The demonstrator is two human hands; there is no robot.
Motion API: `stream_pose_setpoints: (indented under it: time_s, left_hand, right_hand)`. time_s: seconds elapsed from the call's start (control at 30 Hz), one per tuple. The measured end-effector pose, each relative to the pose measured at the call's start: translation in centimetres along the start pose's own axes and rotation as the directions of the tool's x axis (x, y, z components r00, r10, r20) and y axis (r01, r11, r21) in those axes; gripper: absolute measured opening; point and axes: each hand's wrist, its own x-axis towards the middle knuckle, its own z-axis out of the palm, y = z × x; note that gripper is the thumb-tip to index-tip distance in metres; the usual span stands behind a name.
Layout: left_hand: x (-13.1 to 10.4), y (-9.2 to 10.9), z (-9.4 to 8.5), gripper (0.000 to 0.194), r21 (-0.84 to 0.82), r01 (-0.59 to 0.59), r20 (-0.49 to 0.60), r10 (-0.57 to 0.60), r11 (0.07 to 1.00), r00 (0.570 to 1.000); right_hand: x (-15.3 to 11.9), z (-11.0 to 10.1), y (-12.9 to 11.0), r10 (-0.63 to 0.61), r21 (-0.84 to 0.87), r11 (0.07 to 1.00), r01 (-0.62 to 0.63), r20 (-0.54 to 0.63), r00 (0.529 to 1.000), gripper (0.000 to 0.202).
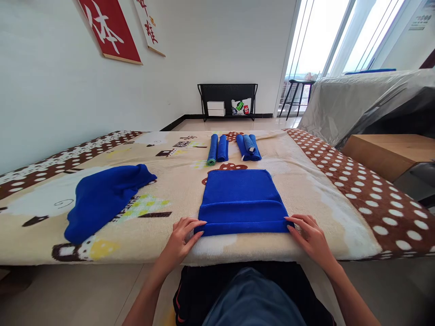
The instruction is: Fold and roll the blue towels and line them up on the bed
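One likely slip — uneven tugging could leave crooked edges.
White-walled room (231, 40); cream-and-brown plush blanket (322, 181) underneath, soft, might let things shift; blue rectangular fabric cloth (239, 186) near its front edge, near side folded — left hand (179, 236) and right hand (310, 235) both narrow, each pinching a near corner.

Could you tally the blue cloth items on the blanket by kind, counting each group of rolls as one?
Spread cloth with a folded near edge: 1
Loose, rumpled cloth: 1
Groups of rolled cloths: 2
Total: 4
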Motion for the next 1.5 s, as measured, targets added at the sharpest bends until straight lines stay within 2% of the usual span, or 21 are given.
stream_pose_setpoints:
  time_s: [0.1,0.23,0.37,0.47,0.57,0.7,0.8,0.9,1.0,1.07,1.17,1.3,1.4,1.5]
  left_hand:
    - [0.3,0.1,-0.4,0.022,-0.042,0.009,0.018,-0.009,0.999,1.0]
    - [0.4,0.3,-0.6,0.022,-0.032,0.077,0.016,-0.077,0.997,0.997]
    - [0.6,0.6,0.3,0.022,0.042,0.087,-0.024,-0.086,0.995,0.996]
    - [0.7,0.7,0.9,0.023,0.074,0.084,-0.058,-0.08,0.994,0.995]
    - [0.7,0.6,0.7,0.023,0.035,0.07,-0.054,-0.068,0.997,0.996]
    - [0.4,0.2,0.6,0.023,0.009,0.114,-0.024,-0.114,0.993,0.993]
    - [0.2,0.6,1.3,0.021,0.124,0.12,-0.108,-0.107,0.985,0.988]
    - [-0.1,1.5,2.3,0.029,0.29,0.033,-0.205,0.028,0.956,0.978]
    - [-0.3,2.0,2.5,0.04,0.318,-0.172,-0.119,0.219,0.932,0.968]
    - [-0.4,1.9,2.2,0.038,0.272,-0.24,-0.061,0.265,0.932,0.962]
    - [-0.4,1.0,1.8,0.036,0.216,-0.226,-0.031,0.238,0.95,0.971]
    - [0.2,0.2,1.6,0.03,0.155,-0.17,-0.051,0.18,0.973,0.982]
    - [0.4,0.5,0.9,0.032,0.096,-0.162,-0.039,0.166,0.982,0.985]
    - [0.0,1.2,-0.8,0.034,0.051,-0.168,0.021,0.167,0.984,0.986]
  right_hand:
    - [0.5,0.1,0.0,0.026,0.008,1.0,-0.026,0.031,0.999,0.021]
    - [0.5,0.4,0.1,0.049,-0.001,0.999,-0.049,0.017,0.999,0.022]
    - [0.3,1.3,0.1,0.06,-0.09,0.994,-0.069,-0.102,0.993,0.022]
    - [-0.1,1.9,-0.1,-0.025,-0.143,0.99,0.0,-0.167,0.986,0.023]
    - [-0.5,1.9,-0.2,-0.119,-0.156,0.983,0.102,-0.109,0.987,0.031]
    - [-0.7,1.0,-0.3,-0.139,-0.161,0.977,0.14,0.017,0.99,0.033]
    - [-0.8,0.6,-0.3,-0.127,-0.161,0.978,0.136,0.063,0.99,0.037]
    - [-0.8,0.7,-0.1,-0.108,-0.149,0.982,0.113,0.039,0.993,0.037]
    - [-0.8,1.0,0.2,-0.106,-0.16,0.981,0.106,0.009,0.994,0.026]
    - [-0.7,1.2,0.3,-0.087,-0.185,0.979,0.084,-0.005,0.996,0.022]
    - [-0.3,1.6,0.2,-0.035,-0.219,0.975,0.028,-0.028,0.999,0.023]
    - [0.5,1.8,-0.1,0.009,-0.208,0.978,-0.013,-0.021,1.0,0.023]
    - [0.6,0.7,-0.3,0.013,-0.175,0.985,-0.009,0.025,1.0,0.024]
    - [0.2,-1.3,-0.5,-0.014,-0.138,0.99,0.031,0.122,0.992,0.022]
